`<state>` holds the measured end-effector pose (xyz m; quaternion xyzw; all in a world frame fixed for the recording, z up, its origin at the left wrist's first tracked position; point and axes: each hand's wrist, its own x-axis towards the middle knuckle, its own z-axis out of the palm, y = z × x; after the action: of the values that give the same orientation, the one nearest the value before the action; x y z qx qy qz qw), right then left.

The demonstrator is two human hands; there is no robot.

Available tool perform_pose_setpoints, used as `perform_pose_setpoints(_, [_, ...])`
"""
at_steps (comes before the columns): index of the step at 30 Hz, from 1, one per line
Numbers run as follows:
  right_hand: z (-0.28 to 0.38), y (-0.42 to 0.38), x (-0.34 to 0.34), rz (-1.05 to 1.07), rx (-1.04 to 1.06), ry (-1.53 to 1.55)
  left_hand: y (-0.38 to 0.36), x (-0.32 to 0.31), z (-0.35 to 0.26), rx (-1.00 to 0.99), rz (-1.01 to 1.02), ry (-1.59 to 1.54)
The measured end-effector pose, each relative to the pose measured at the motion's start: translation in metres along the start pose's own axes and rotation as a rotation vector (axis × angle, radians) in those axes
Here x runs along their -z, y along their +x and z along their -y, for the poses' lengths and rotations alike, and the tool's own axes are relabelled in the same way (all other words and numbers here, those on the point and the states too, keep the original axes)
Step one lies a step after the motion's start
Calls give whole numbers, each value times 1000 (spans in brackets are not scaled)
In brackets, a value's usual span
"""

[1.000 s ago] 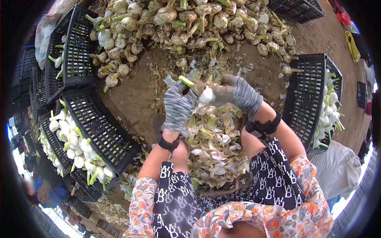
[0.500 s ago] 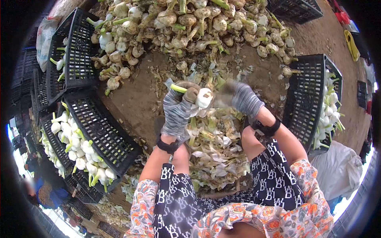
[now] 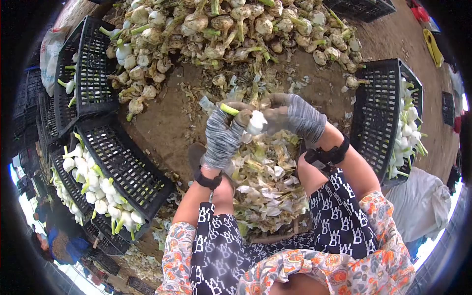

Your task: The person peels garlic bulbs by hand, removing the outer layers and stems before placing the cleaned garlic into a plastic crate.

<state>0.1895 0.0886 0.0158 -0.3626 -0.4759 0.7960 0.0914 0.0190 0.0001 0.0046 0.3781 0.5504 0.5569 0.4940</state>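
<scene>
A white garlic bulb (image 3: 256, 123) with a cut green stem is gripped in my left hand (image 3: 222, 135), which wears a grey knitted glove. The stem pokes out past the fingers to the upper left. My right hand (image 3: 300, 117), gloved the same way, is at the bulb's right side with its fingers curled in against it. Those fingertips are smeared by motion, so any bit of skin between them is hidden. Below both hands lies a heap of peeled garlic skins (image 3: 268, 191) between my knees.
A large pile of soil-stained garlic (image 3: 231, 34) lies ahead. Black crates of white garlic stand at left (image 3: 125, 164) and right (image 3: 376, 118), with another crate (image 3: 96, 69) at upper left. A white sack (image 3: 418, 196) is at right. A person (image 3: 64, 241) is at far lower left.
My right hand has come in from the right and now meets the bulb. The left hand keeps its grip, shifted slightly to the right.
</scene>
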Motion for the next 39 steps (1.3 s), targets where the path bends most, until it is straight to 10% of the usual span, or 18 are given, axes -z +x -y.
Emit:
perform_pose_setpoints(5, [12, -7, 0, -106, -172, 222, 2, 0, -3, -110, -21, 158])
perform_pose_setpoints(9, [-4, -6, -11, -301, 188, -529, 1, 4, 2, -337, 21, 472])
perform_pose_setpoints(12, [-5, -7, -6, -265, 237, -419, -1, 0, -1, -137, -3, 94])
perform_pose_setpoints(16, [-60, 8, 17, -1, -148, -1204, -2, 9, 19, 141, -92, -504])
perform_pose_setpoints(20, [-54, -10, 11, -235, 296, -1083, -2, -1, 11, 304, -180, -514])
perform_pose_setpoints(22, [-37, -15, 14, -123, 375, -671, -2, -8, 12, 323, -100, -380])
perform_pose_setpoints(24, [-15, -33, 10, -39, 15, -9, -3, -11, 30, 353, 152, -79])
perform_pose_setpoints(25, [-26, -38, 24, -48, 213, -207, -3, -28, 16, 254, 185, -126])
perform_pose_setpoints(28, [-27, -73, 58, -236, 86, 798, 2, -33, 20, 158, 252, -174])
perform_pose_setpoints(30, [-7, -99, 92, -177, 398, 1305, 7, -19, 36, 147, 152, 141])
perform_pose_setpoints(34, [-2, -161, 146, -328, 914, 856, 20, 17, 60, 15, -58, 820])
perform_pose_setpoints(39, [11, -130, 129, -266, 631, 798, 46, 58, 87, -79, -329, 815])
